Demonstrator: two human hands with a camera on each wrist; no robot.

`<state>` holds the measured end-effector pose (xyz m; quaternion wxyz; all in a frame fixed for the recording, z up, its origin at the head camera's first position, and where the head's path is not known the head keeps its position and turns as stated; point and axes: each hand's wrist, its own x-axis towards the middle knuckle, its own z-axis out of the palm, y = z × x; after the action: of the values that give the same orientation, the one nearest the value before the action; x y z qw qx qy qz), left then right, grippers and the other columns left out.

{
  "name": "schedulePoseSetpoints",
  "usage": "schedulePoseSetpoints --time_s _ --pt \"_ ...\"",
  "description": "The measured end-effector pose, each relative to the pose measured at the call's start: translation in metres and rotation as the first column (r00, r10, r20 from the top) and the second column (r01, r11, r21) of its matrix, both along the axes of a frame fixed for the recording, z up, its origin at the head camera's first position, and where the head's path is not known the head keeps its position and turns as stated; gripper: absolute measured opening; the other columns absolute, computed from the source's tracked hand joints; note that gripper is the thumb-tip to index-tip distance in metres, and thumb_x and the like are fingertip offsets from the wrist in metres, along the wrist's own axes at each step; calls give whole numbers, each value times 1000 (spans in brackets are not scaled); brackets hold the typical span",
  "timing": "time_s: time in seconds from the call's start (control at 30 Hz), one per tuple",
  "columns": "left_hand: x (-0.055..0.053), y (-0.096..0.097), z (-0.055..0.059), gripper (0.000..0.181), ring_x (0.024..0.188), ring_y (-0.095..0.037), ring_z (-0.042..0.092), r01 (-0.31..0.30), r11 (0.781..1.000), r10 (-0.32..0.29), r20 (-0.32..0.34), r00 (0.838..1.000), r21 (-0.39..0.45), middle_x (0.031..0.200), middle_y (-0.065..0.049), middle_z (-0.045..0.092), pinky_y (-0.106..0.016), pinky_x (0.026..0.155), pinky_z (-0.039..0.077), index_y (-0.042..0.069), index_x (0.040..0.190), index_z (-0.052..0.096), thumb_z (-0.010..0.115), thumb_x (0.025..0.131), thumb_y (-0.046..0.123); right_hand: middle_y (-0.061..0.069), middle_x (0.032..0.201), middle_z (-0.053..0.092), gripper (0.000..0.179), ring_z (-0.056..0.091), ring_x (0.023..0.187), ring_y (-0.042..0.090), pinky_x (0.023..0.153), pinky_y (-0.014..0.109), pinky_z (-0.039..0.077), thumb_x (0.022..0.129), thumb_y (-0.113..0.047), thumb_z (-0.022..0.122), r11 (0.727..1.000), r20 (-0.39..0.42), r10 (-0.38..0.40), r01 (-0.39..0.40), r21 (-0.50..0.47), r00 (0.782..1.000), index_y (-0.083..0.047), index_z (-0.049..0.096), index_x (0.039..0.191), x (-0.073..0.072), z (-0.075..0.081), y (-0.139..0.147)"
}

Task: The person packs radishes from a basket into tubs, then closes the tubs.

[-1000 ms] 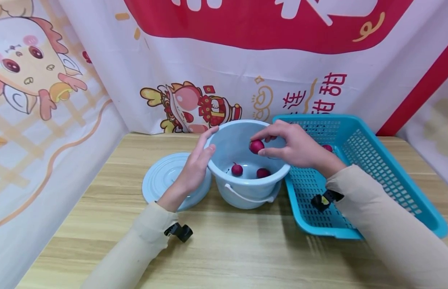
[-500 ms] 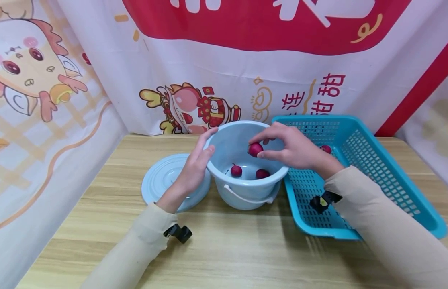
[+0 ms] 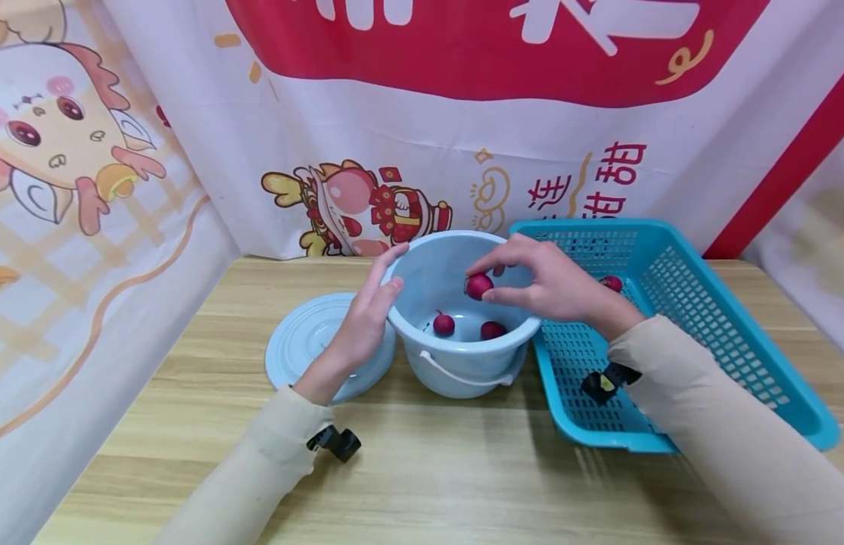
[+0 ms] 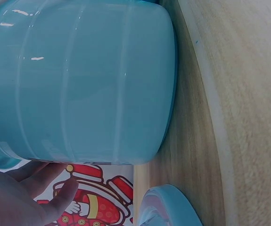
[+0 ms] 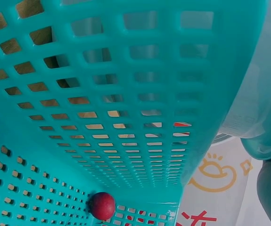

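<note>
In the head view, my right hand (image 3: 554,280) pinches a round red radish (image 3: 479,286) between thumb and fingertips, over the mouth of a light blue bucket (image 3: 462,371). Inside, on the bucket's floor, lie two more radishes, a left one (image 3: 443,325) and a right one (image 3: 493,330). My left hand (image 3: 365,318) rests on the bucket's left side, its fingers extended along the outside and the thumb at the rim. From the left wrist, the bucket's ribbed wall (image 4: 88,80) fills much of the view, with that hand (image 4: 22,197) beside it.
Right of the bucket stands a turquoise perforated basket (image 3: 742,325); a radish (image 5: 102,205) lies in it. A round light blue lid (image 3: 306,333) lies on the wooden table (image 3: 422,477), left of the bucket. Printed cloth (image 3: 422,121) hangs behind.
My right hand has lowered the radish slightly within the bucket's mouth, still pinching it. The left hand keeps its place on the bucket, and the head view has shifted a little.
</note>
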<state>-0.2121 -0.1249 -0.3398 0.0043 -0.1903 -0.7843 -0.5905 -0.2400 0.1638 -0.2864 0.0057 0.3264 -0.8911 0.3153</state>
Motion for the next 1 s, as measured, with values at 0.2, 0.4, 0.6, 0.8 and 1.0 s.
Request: schedulePoseSetpoints --time_s 0.2,0.4,0.6,0.8,1.0 --pt "0 1 0 53 160 -27 30 3 1000 -3 -1 1000 5 175 5 23 -63 126 36 33 166 25 34 114 33 3 131 73 43 53 120 21 97 54 53 90 -22 83 1000 0 9 -9 -8 1000 -21 75 132 0 1 1" --pt "0 0 -1 53 160 -27 29 -3 1000 3 4 1000 2 175 6 23 -64 126 35 33 166 25 34 114 34 1 127 76 36 56 120 20 99 55 53 92 -22 81 999 2 29 -29 -24 1000 -20 76 128 -1 -1 1" --pt "1 0 -1 53 160 -27 30 -12 1000 12 -1 1000 4 175 5 25 -64 126 35 33 166 26 34 114 35 1 125 76 31 56 118 20 98 53 54 94 -23 80 999 -3 36 -36 -34 999 -20 78 125 -1 -1 -1" --pt "1 0 -1 53 161 -26 29 -18 1000 18 -3 1000 -1 175 6 24 -65 127 34 34 166 26 34 113 35 1 121 75 26 59 114 20 97 51 55 94 -21 81 988 50 -12 19 -153 999 -20 80 120 -1 -5 1" --pt "0 2 -1 53 160 -26 29 -14 1000 14 -3 1000 -2 174 6 24 -66 126 33 34 166 26 34 113 34 4 113 77 20 68 102 19 88 30 58 96 -16 78 922 80 -57 83 -377 995 -12 81 116 -4 -8 10"
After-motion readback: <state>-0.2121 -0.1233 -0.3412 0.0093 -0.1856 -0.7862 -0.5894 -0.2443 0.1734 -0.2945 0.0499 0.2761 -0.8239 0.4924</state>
